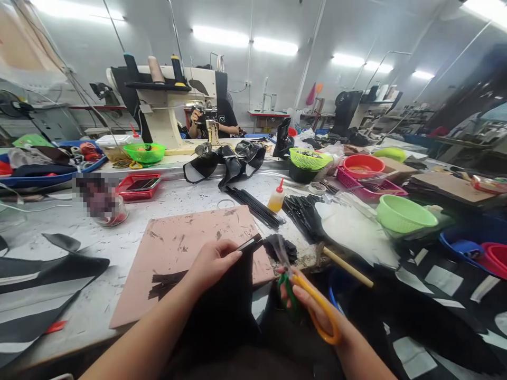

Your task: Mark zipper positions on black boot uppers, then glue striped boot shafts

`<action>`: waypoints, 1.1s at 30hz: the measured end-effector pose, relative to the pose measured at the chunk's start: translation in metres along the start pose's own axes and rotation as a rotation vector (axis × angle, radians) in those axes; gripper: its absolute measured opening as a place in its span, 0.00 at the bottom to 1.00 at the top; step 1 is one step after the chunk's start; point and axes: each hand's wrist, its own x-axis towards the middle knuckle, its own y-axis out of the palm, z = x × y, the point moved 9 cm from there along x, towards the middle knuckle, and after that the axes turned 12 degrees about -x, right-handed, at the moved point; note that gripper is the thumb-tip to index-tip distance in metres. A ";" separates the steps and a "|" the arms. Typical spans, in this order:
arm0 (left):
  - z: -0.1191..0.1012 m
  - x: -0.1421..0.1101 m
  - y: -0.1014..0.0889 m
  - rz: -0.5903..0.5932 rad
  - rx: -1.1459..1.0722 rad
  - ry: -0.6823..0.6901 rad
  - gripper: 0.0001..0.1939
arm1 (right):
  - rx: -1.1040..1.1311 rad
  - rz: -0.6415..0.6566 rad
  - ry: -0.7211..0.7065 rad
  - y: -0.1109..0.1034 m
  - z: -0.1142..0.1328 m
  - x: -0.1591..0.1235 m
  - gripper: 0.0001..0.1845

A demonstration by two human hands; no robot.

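Note:
My left hand is closed on the top edge of a black fabric piece, which hangs down in front of me over the near edge of a pink board. A narrow strip with a pale end shows past my thumb along that edge. To the right, my right hand grips scissors with one yellow and one green handle; the blades point up and look blurred. Just beyond the blades lies a pile of small black pieces. Dark zipper ends rest on the board beside my left forearm.
A glue bottle with a red tip stands by bundles of black strips. A wooden-handled tool juts over the table edge. Baskets, including a green one, sit at right. A person works behind a sewing machine.

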 end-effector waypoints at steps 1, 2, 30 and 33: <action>-0.003 0.003 0.004 0.009 0.009 0.012 0.12 | 0.045 0.033 -0.010 0.009 0.004 -0.003 0.29; -0.006 0.005 0.008 0.018 0.017 0.026 0.12 | 0.061 0.052 -0.012 0.015 0.006 -0.006 0.30; -0.015 0.038 0.068 0.161 0.163 0.100 0.11 | -0.106 0.068 -0.048 -0.004 0.006 -0.014 0.29; -0.012 0.040 0.066 0.123 0.091 0.087 0.12 | -0.125 0.060 -0.051 -0.007 0.005 -0.015 0.29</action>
